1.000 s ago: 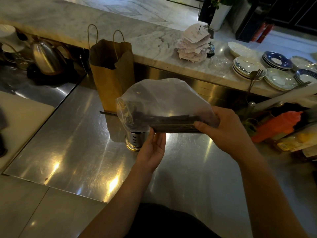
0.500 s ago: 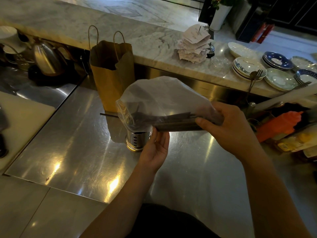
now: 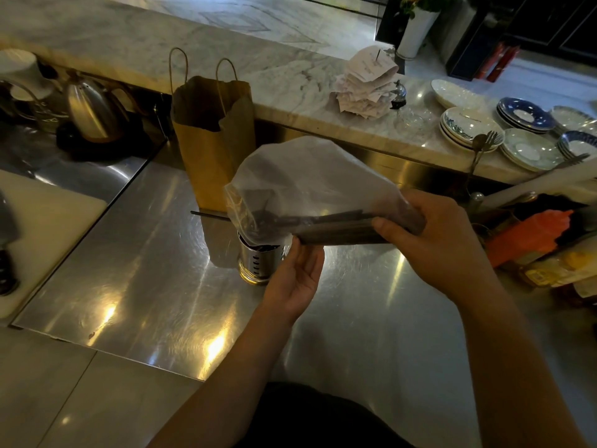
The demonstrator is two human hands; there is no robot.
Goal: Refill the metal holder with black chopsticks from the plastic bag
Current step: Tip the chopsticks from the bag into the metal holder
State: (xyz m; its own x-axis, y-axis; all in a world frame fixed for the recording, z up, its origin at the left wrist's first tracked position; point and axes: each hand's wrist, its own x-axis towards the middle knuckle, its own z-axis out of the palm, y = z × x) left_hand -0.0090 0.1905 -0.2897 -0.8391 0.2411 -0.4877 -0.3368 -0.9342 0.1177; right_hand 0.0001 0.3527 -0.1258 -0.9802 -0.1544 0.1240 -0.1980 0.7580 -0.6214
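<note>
A bundle of black chopsticks [image 3: 339, 229] inside the plastic bag [image 3: 310, 185] is clasped by the right hand [image 3: 442, 240] above the metal holder [image 3: 258, 261]; the left hand [image 3: 295, 279] is held open-palmed beneath, on the steel surface [image 3: 145, 270]

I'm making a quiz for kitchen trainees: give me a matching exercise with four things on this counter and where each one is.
Things:
1. plastic bag
2. metal holder
3. paper bag
4. kettle

Places:
A. standing at the far edge of the steel counter, handles up
B. far left, on a dark base
C. on the steel counter, under the plastic bag's lower end
D. held in the air by the right hand, chopsticks inside

Pairs: 1-D, 2-C, 3-A, 4-B
</note>
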